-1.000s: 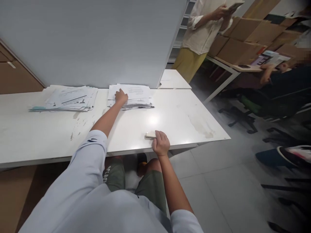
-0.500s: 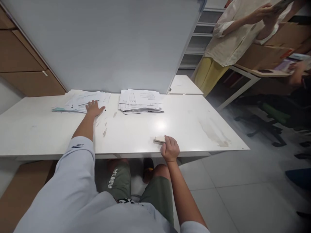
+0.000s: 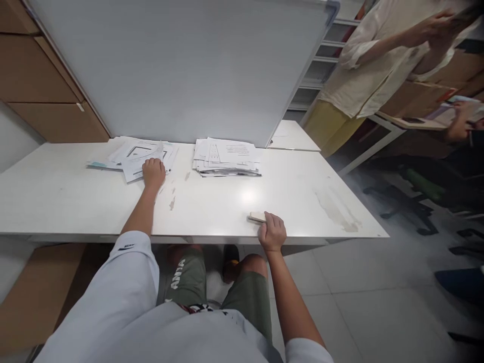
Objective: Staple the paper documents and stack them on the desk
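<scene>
On the left side of the white table (image 3: pixel 212 206), my left hand (image 3: pixel 154 174) is closed, its fingers curled on the near right part of a printed sheet of paper (image 3: pixel 133 168). That sheet lies askew over a loose spread of papers (image 3: pixel 113 151). By the front edge, my right hand (image 3: pixel 273 232) is wrapped round a small cream stapler (image 3: pixel 257 217), which rests on the tabletop. Its front end points left and its rear is hidden in my palm. Between and beyond my hands sits a thicker stack of printed papers (image 3: pixel 228 154).
A large whiteboard panel (image 3: pixel 181 70) stands along the table's back. Cardboard boxes (image 3: pixel 45 75) are piled at the left. To the right, a person (image 3: pixel 378 65) stands holding a dark object, and another person's hand (image 3: pixel 463 108) shows near a second table.
My left hand has gone from spread fingers on the papers to curled on a sheet, which has shifted toward me. My right hand keeps hold of the stapler. The view has shifted slightly.
</scene>
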Tool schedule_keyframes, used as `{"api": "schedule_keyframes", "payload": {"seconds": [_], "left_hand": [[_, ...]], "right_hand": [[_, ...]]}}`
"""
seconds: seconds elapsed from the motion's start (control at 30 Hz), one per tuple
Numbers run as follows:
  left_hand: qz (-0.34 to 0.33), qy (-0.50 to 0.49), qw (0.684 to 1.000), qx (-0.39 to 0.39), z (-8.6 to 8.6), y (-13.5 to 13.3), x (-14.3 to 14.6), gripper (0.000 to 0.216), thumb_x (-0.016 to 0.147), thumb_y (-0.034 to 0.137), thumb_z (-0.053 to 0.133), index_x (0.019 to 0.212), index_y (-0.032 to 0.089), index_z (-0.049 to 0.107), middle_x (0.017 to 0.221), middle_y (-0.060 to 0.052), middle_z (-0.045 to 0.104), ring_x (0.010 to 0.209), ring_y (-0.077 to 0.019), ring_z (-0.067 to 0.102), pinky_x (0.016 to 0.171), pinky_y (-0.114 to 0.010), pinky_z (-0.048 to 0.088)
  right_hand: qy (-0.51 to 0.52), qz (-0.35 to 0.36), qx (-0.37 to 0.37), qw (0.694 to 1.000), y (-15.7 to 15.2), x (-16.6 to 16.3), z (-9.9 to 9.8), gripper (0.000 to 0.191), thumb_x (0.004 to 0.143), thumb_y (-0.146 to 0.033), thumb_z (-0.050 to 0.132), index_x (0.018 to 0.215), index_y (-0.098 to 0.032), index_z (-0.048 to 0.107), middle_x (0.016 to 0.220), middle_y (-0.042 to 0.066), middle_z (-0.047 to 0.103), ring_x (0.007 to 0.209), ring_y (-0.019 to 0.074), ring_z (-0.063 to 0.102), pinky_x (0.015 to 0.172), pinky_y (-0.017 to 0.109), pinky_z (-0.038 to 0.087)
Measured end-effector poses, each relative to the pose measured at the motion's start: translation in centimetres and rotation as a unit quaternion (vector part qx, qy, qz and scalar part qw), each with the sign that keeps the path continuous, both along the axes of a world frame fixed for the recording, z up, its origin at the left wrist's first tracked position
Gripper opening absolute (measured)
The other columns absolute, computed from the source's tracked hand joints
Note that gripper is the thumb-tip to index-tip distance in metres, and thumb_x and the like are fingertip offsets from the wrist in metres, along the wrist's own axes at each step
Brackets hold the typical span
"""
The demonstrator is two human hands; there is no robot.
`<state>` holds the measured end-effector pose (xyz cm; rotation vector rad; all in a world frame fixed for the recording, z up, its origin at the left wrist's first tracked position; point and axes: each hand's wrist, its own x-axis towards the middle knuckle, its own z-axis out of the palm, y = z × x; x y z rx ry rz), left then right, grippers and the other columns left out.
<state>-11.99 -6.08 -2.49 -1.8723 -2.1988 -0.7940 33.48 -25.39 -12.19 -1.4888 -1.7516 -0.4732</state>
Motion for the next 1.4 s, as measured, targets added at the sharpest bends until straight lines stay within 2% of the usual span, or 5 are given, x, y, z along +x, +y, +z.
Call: {"api": "schedule_keyframes", "payload": {"seconds": [0.47, 0.8, 0.9, 1.07, 1.4], "left_hand": [[0.016, 0.011, 1.0, 0.014, -1.0, -0.9, 0.1, 0.037, 0.094, 0.031, 0.034, 0.107, 0.01, 0.061, 0.102, -0.023, 0.066, 0.104, -0.0367, 0.059, 0.09, -0.049, 0.042], [-0.192, 0.066, 0.978, 0.053, -3.0, -14.6, 5.7, 0.04, 0.098, 0.044, 0.04, 0.103, 0.014, 0.067, 0.093, -0.016, 0.072, 0.087, -0.0295, 0.068, 0.081, -0.042, 0.049], [-0.269, 0.066, 0.959, 0.063, -3.8, -19.9, 7.8, 0.038, 0.099, 0.044, 0.043, 0.103, 0.015, 0.068, 0.09, -0.014, 0.073, 0.084, -0.0267, 0.069, 0.079, -0.04, 0.051], [-0.417, 0.084, 0.905, 0.006, -3.8, -25.7, 10.7, 0.037, 0.097, 0.045, 0.049, 0.114, 0.017, 0.066, 0.116, -0.015, 0.07, 0.116, -0.0303, 0.062, 0.096, -0.046, 0.05], [-0.244, -0.083, 0.966, 0.01, 1.3, -7.3, -0.1, 0.053, 0.096, 0.054, 0.044, 0.129, 0.015, 0.057, 0.137, -0.015, 0.06, 0.137, -0.0213, 0.045, 0.119, -0.044, 0.029]], "right_hand": [[0.004, 0.004, -0.018, 1.0, -0.2, 0.2, -0.3, 0.044, 0.088, -0.024, 0.04, 0.125, -0.012, 0.061, 0.11, 0.016, 0.067, 0.103, 0.0293, 0.059, 0.091, 0.043, 0.047], [0.174, -0.037, -0.025, 0.984, -2.6, -2.1, 1.2, 0.046, 0.088, -0.043, 0.046, 0.118, -0.015, 0.064, 0.121, 0.019, 0.063, 0.121, 0.0342, 0.053, 0.106, 0.057, 0.035], [0.427, 0.021, -0.097, 0.899, -5.9, -7.0, 1.9, 0.05, 0.087, -0.059, 0.044, 0.101, -0.017, 0.067, 0.103, 0.017, 0.067, 0.106, 0.0314, 0.06, 0.098, 0.053, 0.044], [0.696, 0.253, -0.43, 0.517, -8.4, -14.7, 4.3, 0.059, 0.081, -0.072, 0.05, 0.108, -0.022, 0.065, 0.103, 0.01, 0.071, 0.095, 0.0258, 0.066, 0.072, 0.038, 0.057], [0.66, 0.134, -0.469, 0.571, -7.9, -12.5, 5.3, 0.033, 0.06, -0.042, 0.076, 0.077, -0.017, 0.065, 0.061, 0.003, 0.068, 0.049, 0.0156, 0.058, 0.041, 0.026, 0.044]]}}
